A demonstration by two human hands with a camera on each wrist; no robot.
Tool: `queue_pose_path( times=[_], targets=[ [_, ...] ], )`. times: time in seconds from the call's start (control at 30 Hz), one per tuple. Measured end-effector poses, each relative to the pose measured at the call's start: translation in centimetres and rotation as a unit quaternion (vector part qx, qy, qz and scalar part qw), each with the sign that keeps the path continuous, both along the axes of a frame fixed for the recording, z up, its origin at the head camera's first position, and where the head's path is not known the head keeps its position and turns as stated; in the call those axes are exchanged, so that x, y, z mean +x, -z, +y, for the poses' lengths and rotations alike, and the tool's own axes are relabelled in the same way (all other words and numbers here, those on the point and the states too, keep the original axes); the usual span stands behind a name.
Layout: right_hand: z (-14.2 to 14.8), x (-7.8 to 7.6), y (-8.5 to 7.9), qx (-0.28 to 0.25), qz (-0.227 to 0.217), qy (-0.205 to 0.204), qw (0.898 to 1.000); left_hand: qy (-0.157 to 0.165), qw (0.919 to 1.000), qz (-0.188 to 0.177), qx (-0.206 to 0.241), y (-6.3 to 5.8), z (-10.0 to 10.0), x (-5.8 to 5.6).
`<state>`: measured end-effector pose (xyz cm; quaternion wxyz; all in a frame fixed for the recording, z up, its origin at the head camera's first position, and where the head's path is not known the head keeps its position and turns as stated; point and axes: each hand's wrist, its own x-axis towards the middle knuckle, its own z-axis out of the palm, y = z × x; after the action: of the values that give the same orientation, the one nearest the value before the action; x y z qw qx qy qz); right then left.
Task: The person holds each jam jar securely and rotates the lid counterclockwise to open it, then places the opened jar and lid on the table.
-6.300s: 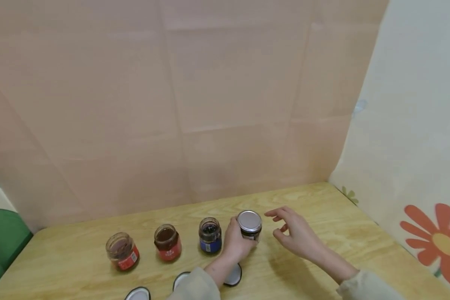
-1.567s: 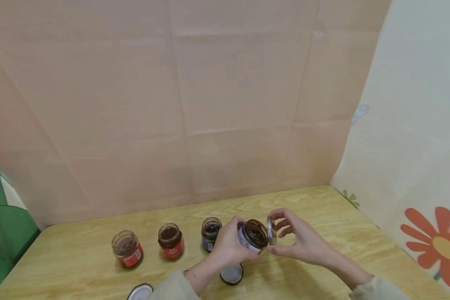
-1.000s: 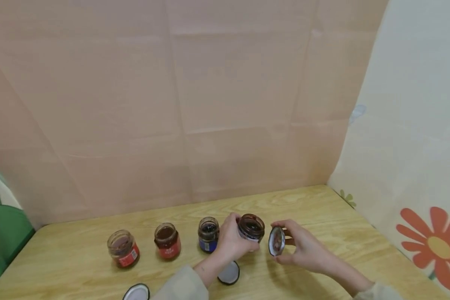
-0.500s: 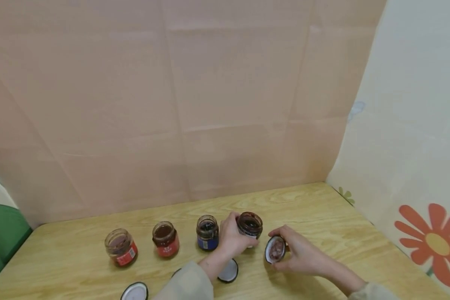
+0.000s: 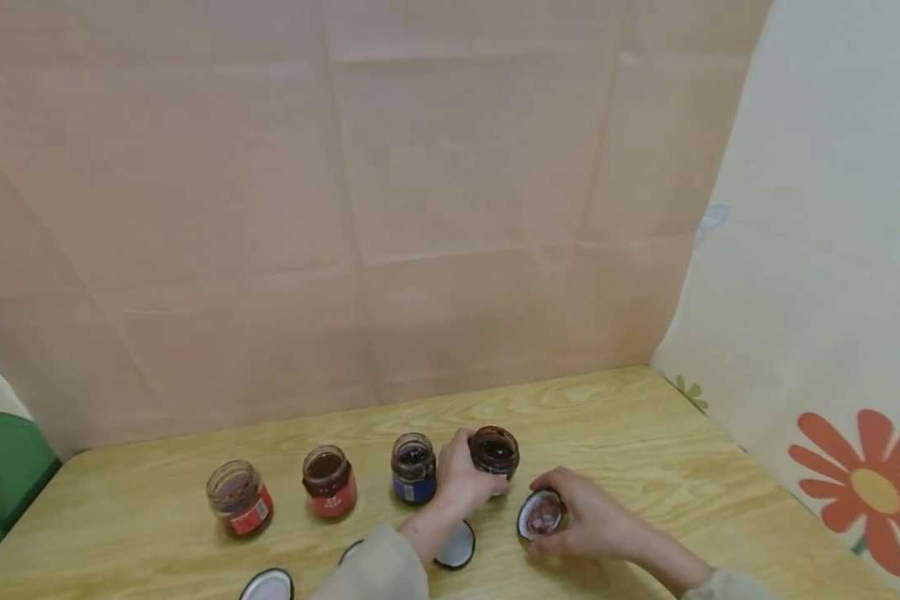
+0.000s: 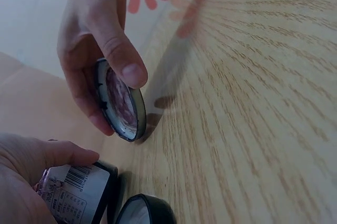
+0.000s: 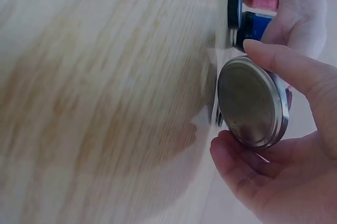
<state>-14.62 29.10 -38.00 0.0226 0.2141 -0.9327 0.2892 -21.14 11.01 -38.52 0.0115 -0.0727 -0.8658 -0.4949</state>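
Observation:
My left hand [image 5: 465,483] grips an open glass jar [image 5: 495,454] with dark contents, at the right end of a row of jars. In the left wrist view the jar's white barcode label [image 6: 79,184] shows beside the thumb. Thumb and fingers of my right hand [image 5: 588,517] pinch a round metal jar lid [image 5: 542,515] by its edge, close over the table and tilted. Its white-rimmed inside carries reddish-brown smears. The right wrist view shows the lid's smooth outer face [image 7: 250,103]. Another lid [image 5: 456,546] lies inside-up just below the left wrist.
Left of the held jar stand three open jars: a blue-labelled jar [image 5: 414,468], a red-labelled jar [image 5: 330,483] and another red-labelled jar [image 5: 240,500]. A lid [image 5: 268,586] lies near the front edge; one more is mostly hidden by the left sleeve [image 5: 382,567]. A curtain-like backdrop [image 5: 345,250] rises behind the wooden table.
The lid came off the jar in my left hand. My right hand then carried it away, turned its inside upward and lowered it toward the table. The jar went from tilted to upright.

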Motion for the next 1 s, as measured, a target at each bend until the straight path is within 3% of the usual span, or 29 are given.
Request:
queue_pose_path(
  times=[0.27,0.37,0.47,0.6,0.7,0.83,1.0],
  targets=[
    [-0.2,0.0,0.0,0.030,0.028,0.005,0.999,0.005,0.9998,0.017,0.003,0.3,0.3,-0.3],
    [-0.4,0.0,0.1,0.029,0.022,0.011,0.999,0.001,0.9990,0.045,-0.006,0.6,0.5,-0.5],
    [-0.6,0.0,0.3,0.035,0.007,0.029,0.999,0.001,0.9986,0.051,-0.018,0.8,0.6,-0.6],
    [-0.9,0.0,0.6,0.048,0.012,0.045,0.998,0.017,0.9988,0.032,-0.033,0.6,1.0,-0.9],
    [-1.0,-0.3,0.9,0.051,0.020,0.044,0.998,0.032,0.9970,0.041,-0.058,0.5,1.2,-1.0],
    [-1.1,-0.6,1.1,0.045,0.004,0.033,0.998,0.046,0.9938,0.045,-0.091,0.1,1.2,-0.9],
    [-1.3,-0.9,1.3,0.047,-0.010,0.032,0.998,0.051,0.9933,0.033,-0.098,-0.3,0.9,-0.7]
  ],
)
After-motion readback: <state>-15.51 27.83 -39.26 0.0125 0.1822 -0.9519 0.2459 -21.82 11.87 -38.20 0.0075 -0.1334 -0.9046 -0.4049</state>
